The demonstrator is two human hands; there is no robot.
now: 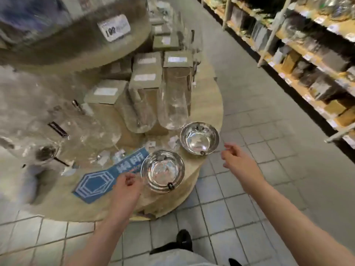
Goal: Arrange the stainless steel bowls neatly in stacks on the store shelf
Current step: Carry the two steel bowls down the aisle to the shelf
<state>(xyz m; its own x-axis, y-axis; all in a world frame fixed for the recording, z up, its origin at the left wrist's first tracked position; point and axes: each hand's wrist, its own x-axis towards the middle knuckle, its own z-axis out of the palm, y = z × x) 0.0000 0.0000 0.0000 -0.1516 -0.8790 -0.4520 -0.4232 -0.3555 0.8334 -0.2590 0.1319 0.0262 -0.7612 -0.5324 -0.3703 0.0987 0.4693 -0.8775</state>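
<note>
Head view over a round, tan store display shelf (209, 104): at far left stand clear glass vessels (48, 139), blurred, probably set back from the rim for safety. Next lies a blue hexagon-printed sign (96, 184) flat near the shelf's front edge. A person's left hand (127, 184) hovers over the sign's right end, fingers loosely curled and holding nothing, just beside a near stack of shiny stainless steel bowls (162, 170), nested rim within rim. Behind rise grey cardboard boxes (146, 73) and tall clear glass tumblers (173, 110). Further right, a second shiny stainless steel bowl (199, 138) sits apart at the shelf's rim; whether it is one bowl or several cannot be told. The right hand (235, 158) hangs beside it over the grey tiled floor (259, 121), fingers relaxed and empty, seemingly placed to reach it.
</note>
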